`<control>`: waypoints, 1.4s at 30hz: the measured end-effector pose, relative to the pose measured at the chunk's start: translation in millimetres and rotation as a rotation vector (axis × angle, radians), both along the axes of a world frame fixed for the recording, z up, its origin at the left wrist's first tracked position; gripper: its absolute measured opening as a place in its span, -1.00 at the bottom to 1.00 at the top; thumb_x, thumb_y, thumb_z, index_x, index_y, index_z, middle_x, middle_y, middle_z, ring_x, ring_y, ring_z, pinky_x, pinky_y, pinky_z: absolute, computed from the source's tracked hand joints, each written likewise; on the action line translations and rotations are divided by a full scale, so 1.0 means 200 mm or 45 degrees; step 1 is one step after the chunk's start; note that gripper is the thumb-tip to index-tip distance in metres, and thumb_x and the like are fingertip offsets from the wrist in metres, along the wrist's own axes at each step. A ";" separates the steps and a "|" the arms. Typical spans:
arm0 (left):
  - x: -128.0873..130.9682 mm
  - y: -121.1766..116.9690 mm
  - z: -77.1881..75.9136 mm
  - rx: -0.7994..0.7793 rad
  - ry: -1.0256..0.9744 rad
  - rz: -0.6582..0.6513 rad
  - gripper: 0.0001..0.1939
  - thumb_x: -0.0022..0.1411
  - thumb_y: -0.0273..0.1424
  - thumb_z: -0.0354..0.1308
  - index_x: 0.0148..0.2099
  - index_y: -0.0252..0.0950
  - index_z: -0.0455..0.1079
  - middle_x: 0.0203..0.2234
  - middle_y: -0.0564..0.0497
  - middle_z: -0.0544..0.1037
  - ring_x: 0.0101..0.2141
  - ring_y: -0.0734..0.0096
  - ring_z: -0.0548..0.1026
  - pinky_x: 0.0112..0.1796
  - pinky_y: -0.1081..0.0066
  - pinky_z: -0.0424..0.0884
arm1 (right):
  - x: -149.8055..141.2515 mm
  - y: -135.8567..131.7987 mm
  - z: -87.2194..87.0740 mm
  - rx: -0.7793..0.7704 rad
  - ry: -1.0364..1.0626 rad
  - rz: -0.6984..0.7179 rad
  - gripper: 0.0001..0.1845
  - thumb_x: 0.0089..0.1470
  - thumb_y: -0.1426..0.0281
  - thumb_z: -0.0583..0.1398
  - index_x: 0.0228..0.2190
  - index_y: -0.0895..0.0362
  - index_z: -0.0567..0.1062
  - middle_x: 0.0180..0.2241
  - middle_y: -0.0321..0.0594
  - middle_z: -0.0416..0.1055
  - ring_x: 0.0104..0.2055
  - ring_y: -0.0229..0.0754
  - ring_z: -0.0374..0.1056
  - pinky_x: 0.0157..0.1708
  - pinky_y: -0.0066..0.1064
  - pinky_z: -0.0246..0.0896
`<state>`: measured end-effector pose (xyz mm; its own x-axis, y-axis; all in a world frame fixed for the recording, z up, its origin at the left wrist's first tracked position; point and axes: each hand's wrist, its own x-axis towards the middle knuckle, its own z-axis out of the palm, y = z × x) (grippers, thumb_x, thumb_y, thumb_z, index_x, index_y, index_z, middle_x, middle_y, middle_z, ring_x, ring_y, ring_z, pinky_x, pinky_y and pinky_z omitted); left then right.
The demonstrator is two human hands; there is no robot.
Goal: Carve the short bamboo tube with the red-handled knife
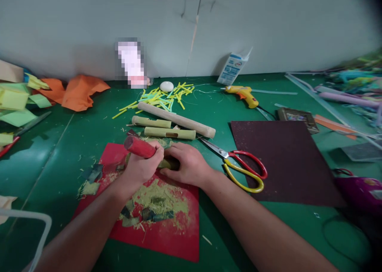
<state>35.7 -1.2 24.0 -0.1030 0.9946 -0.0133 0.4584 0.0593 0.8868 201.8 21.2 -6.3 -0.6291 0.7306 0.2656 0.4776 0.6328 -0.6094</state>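
Note:
My left hand (pixel 146 162) is closed around the thick red handle (pixel 139 146) of a tool, whose working end is hidden. Close beside it, my right hand (pixel 191 164) grips a short green bamboo tube (pixel 170 163), partly covered by the fingers. Both hands are over a red sheet (pixel 176 250) strewn with pale bamboo shavings (pixel 167 194) and several dark chips. Just beyond them lie two cut bamboo pieces, one with a rectangular opening (pixel 170 133) and another (pixel 151 122) behind it. A pale wooden rod (pixel 179 119) rests at an angle behind these.
Scissors (pixel 244 168) with red and yellow handles lie right of my right hand, partly on a dark sheet (pixel 286 160). Farther back are a yellow glue gun (pixel 243 95), a carton (pixel 232 68) and yellow strips (pixel 158 99). Coloured paper (pixel 18 101) is piled left.

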 end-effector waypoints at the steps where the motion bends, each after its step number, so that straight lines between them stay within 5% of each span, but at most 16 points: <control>1: 0.00 0.00 0.00 0.013 0.024 -0.006 -0.80 0.00 -0.25 -0.01 -0.56 -0.23 0.14 -0.59 0.09 0.25 -0.48 0.46 0.25 -0.38 0.39 0.28 | 0.00 0.00 0.00 -0.003 0.004 -0.006 -0.70 -0.04 0.21 0.35 -0.33 0.13 0.49 -0.41 -0.27 0.38 -0.37 -0.22 0.19 -0.39 -0.37 -0.02; 8: -0.02 0.01 -0.02 0.076 0.153 -0.164 -0.81 0.07 -0.29 -0.01 -0.53 -0.23 0.16 -0.57 0.09 0.29 -0.45 0.42 0.30 -0.36 0.39 0.31 | 0.00 0.00 -0.01 -0.029 0.011 -0.043 -0.69 -0.05 0.23 0.37 -0.42 0.11 0.38 -0.41 -0.27 0.35 -0.36 -0.23 0.17 -0.38 -0.38 -0.02; 16: 0.00 -0.01 0.10 -0.110 0.364 -0.283 -0.75 0.12 -0.28 0.02 -0.52 -0.23 0.09 -0.55 0.08 0.25 -0.45 0.42 0.26 -0.47 0.43 0.20 | 0.00 -0.01 -0.01 0.037 0.004 -0.062 -0.72 0.00 0.25 0.30 -0.50 0.10 0.32 -0.46 -0.28 0.31 -0.39 -0.23 0.12 -0.39 -0.36 -0.07; 22: 0.00 0.04 0.04 -0.083 0.412 -0.204 -0.79 0.07 -0.35 -0.01 -0.55 -0.24 0.06 -0.59 0.10 0.21 -0.48 0.44 0.22 -0.42 0.40 0.21 | -0.02 -0.03 -0.01 0.059 -0.044 -0.141 -0.74 0.02 0.22 0.29 -0.46 0.11 0.38 -0.44 -0.25 0.33 -0.38 -0.21 0.14 -0.38 -0.34 -0.07; 28: -0.08 0.02 0.01 0.037 0.315 -0.434 -0.68 0.25 -0.23 -0.03 -0.51 -0.25 0.23 -0.57 0.11 0.35 -0.45 0.43 0.32 -0.38 0.38 0.23 | -0.02 -0.02 -0.02 0.065 -0.025 -0.133 -0.75 -0.01 0.23 0.32 -0.45 0.12 0.41 -0.45 -0.27 0.35 -0.37 -0.21 0.16 -0.37 -0.34 -0.05; 42: -0.06 0.02 -0.04 0.085 0.202 -0.340 -0.75 0.18 -0.31 -0.08 -0.52 -0.24 0.18 -0.57 0.09 0.30 -0.45 0.43 0.29 -0.38 0.38 0.21 | -0.02 -0.04 -0.01 0.034 -0.133 -0.146 -0.66 -0.03 0.13 0.36 -0.38 0.13 0.50 -0.38 -0.22 0.41 -0.33 -0.16 0.21 -0.35 -0.31 -0.07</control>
